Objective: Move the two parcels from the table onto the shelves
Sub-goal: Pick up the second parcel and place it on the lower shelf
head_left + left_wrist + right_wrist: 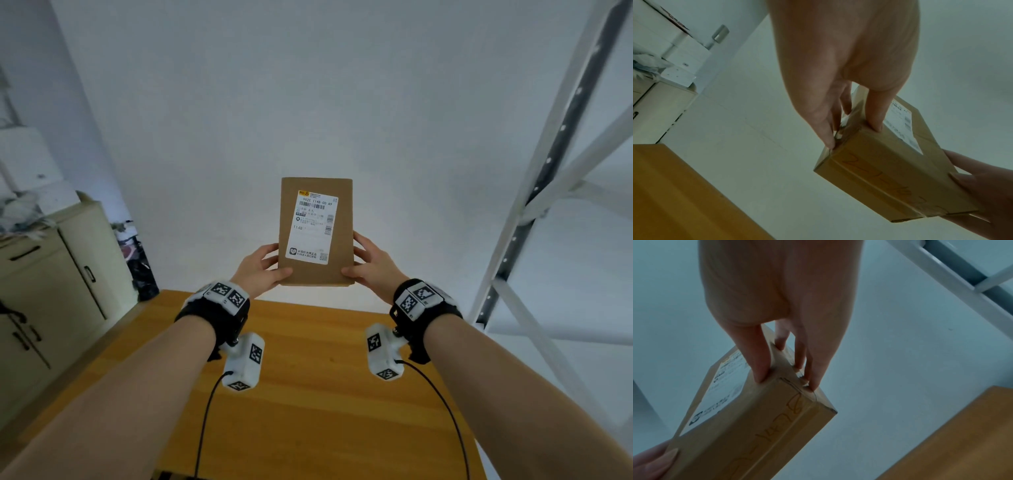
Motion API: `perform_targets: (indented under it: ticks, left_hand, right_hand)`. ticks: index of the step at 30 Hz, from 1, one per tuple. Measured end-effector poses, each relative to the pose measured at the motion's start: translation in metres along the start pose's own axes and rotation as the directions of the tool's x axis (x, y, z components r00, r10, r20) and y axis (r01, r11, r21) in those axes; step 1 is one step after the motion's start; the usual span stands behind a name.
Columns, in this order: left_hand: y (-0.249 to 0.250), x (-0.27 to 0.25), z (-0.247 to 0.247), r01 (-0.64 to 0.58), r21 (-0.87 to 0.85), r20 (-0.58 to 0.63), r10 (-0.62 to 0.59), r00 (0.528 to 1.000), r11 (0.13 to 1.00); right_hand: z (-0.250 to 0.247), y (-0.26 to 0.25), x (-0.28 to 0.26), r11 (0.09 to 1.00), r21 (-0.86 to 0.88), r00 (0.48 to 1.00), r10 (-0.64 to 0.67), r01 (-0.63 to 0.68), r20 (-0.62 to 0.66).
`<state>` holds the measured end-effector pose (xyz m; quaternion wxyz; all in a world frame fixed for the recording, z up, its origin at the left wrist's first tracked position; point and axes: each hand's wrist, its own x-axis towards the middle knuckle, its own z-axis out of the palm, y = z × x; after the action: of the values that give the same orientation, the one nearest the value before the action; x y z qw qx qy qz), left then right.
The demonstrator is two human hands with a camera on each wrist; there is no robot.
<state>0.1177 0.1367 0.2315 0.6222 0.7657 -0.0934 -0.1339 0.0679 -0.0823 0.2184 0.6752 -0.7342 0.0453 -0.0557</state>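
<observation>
The left hand (261, 270) and right hand (373, 265) each pinch a near corner of the cardboard parcel (315, 233), thumbs on top, lifted clear above the wooden table (308, 394). Such shallow corner grips could slip while swinging right toward the metal shelving (548, 171).

At the centre of the frame, a parcel (317, 233) is sitting above the table's (308, 394) far edge, between the left hand (262, 270) and the right hand (371, 269). A cabinet (51, 291) is standing at left, shelves (548, 178) at right.
</observation>
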Motion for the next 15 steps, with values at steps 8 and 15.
perform_targets:
  ticks: [8, 15]
  left_hand:
    - [0.016, -0.038, -0.005, -0.05, 0.018, -0.013, 0.05, 0.999, 0.999]
    - [0.02, -0.094, -0.001, -0.096, 0.025, -0.022, 0.097, 0.995, 0.995]
  right_hand:
    - [0.006, -0.021, -0.032, 1.0, 0.012, 1.0, -0.013, 0.013, 0.005]
    - [0.01, -0.033, -0.089, 0.999, 0.009, 0.999, -0.042, 0.042, 0.011]
